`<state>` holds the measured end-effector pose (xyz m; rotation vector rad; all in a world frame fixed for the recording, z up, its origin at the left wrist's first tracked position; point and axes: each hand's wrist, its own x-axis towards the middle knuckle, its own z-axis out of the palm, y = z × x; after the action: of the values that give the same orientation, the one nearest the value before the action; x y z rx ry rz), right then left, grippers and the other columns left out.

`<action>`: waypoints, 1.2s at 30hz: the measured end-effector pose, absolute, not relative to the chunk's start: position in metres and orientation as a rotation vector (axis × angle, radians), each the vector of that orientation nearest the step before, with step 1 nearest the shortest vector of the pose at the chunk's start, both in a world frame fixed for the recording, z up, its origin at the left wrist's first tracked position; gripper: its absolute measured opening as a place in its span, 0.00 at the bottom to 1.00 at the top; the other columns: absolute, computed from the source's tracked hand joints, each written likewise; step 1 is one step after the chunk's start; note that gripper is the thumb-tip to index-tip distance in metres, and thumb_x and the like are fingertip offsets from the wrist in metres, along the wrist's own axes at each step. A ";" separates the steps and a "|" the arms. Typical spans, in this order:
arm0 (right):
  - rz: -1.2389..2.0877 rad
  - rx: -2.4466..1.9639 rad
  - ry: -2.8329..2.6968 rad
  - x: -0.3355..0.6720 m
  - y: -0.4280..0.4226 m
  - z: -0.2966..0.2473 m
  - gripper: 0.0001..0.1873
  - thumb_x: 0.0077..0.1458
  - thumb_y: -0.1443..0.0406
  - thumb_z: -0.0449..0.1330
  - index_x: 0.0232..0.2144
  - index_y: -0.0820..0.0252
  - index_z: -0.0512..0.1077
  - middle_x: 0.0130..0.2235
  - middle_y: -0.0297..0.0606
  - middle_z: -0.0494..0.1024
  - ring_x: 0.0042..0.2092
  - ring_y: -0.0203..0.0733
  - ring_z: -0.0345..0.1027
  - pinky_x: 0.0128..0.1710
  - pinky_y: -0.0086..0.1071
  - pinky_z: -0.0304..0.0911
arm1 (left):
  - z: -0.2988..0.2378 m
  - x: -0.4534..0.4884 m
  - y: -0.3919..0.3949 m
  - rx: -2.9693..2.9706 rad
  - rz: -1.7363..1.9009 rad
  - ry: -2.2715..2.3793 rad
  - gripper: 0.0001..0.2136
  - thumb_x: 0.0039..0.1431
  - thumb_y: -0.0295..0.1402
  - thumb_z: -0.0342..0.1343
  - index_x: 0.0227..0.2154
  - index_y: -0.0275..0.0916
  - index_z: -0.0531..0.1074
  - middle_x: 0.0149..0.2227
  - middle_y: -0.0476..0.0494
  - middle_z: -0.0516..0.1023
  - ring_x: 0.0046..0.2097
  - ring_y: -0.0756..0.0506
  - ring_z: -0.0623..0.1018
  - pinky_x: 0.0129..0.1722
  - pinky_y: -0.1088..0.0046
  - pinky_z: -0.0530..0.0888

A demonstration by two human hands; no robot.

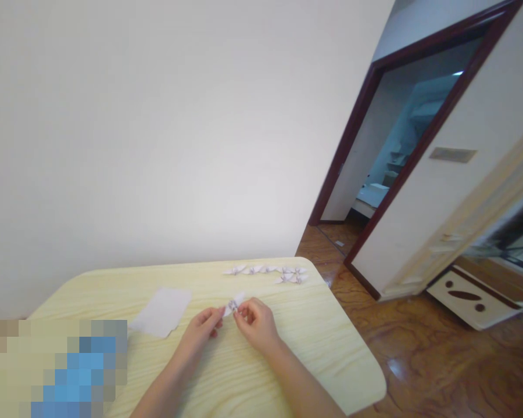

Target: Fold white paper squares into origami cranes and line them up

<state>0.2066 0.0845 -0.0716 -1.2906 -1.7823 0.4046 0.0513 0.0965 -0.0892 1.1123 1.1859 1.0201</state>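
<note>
My left hand (199, 332) and my right hand (255, 324) hover over a pale wooden table (314, 354), their fingertips pinching a small folded white paper piece (233, 305) from both sides. Its printed or dark-marked folds are too small to read clearly. Beyond the hands, a row of several small folded paper cranes (265, 271) lies along the table's far edge, with a few clustered at the right end. A flat sheet of white paper (161, 312) lies to the left of my left hand, untouched.
A white wall (135, 145) rises behind the table. To the right, the table's rounded edge drops to a glossy wooden floor (431, 360). A dark-framed doorway (401, 133) and an open white door (444, 197) stand there. A pixelated patch (70, 366) covers the lower left.
</note>
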 end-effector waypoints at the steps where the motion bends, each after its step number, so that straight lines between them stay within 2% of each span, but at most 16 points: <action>1: 0.383 -1.305 -1.773 0.207 0.085 -0.072 0.03 0.47 0.65 0.56 0.26 0.60 0.68 0.23 0.29 0.66 0.23 0.29 0.57 0.25 0.23 0.53 | -0.089 0.051 0.096 1.133 1.011 1.192 0.19 0.43 0.50 0.53 0.17 0.37 0.63 0.18 0.53 0.63 0.21 0.52 0.63 0.22 0.78 0.59; 6: 0.316 -1.320 -1.780 0.209 0.086 -0.073 0.04 0.48 0.66 0.56 0.29 0.59 0.69 0.24 0.29 0.68 0.22 0.29 0.58 0.25 0.23 0.54 | -0.085 0.052 0.096 1.189 1.004 1.236 0.20 0.43 0.52 0.52 0.16 0.37 0.63 0.17 0.52 0.64 0.21 0.52 0.63 0.22 0.77 0.60; 12: 0.232 -1.331 -1.830 0.207 0.086 -0.075 0.03 0.48 0.67 0.55 0.27 0.59 0.69 0.25 0.30 0.69 0.24 0.30 0.60 0.26 0.22 0.54 | -0.084 0.052 0.099 1.232 0.964 1.230 0.21 0.39 0.53 0.54 0.13 0.37 0.63 0.15 0.53 0.63 0.19 0.52 0.63 0.21 0.77 0.60; 14: 0.217 -1.368 -1.826 0.207 0.088 -0.076 0.03 0.47 0.67 0.55 0.26 0.59 0.69 0.25 0.30 0.69 0.25 0.30 0.61 0.26 0.22 0.54 | -0.086 0.052 0.099 1.200 0.982 1.221 0.21 0.39 0.53 0.54 0.15 0.36 0.66 0.16 0.52 0.65 0.19 0.52 0.64 0.21 0.77 0.61; 20: 0.143 -1.693 -1.653 0.230 0.106 -0.076 0.04 0.47 0.67 0.54 0.23 0.59 0.69 0.24 0.31 0.71 0.28 0.33 0.65 0.28 0.23 0.55 | -0.090 0.049 0.100 1.036 1.085 1.221 0.25 0.38 0.53 0.55 0.29 0.34 0.73 0.21 0.48 0.69 0.26 0.48 0.69 0.22 0.76 0.65; 25: 0.065 -2.004 -1.523 0.260 0.127 -0.071 0.06 0.49 0.63 0.54 0.25 0.56 0.70 0.26 0.31 0.74 0.30 0.35 0.67 0.28 0.24 0.54 | -0.090 0.044 0.102 0.989 1.117 1.231 0.25 0.37 0.53 0.56 0.29 0.34 0.74 0.22 0.47 0.70 0.27 0.49 0.70 0.23 0.76 0.66; 36: 0.066 -2.180 -1.533 0.270 0.152 -0.076 0.09 0.52 0.62 0.52 0.27 0.56 0.71 0.30 0.35 0.76 0.32 0.38 0.69 0.29 0.26 0.54 | -0.087 0.043 0.101 0.967 1.158 1.222 0.25 0.37 0.53 0.56 0.28 0.34 0.74 0.22 0.47 0.70 0.27 0.49 0.70 0.23 0.76 0.66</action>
<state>0.2696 0.1523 -0.0763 -2.1801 -1.5335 0.0664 0.0430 0.1010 -0.0870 0.9669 1.2217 1.1576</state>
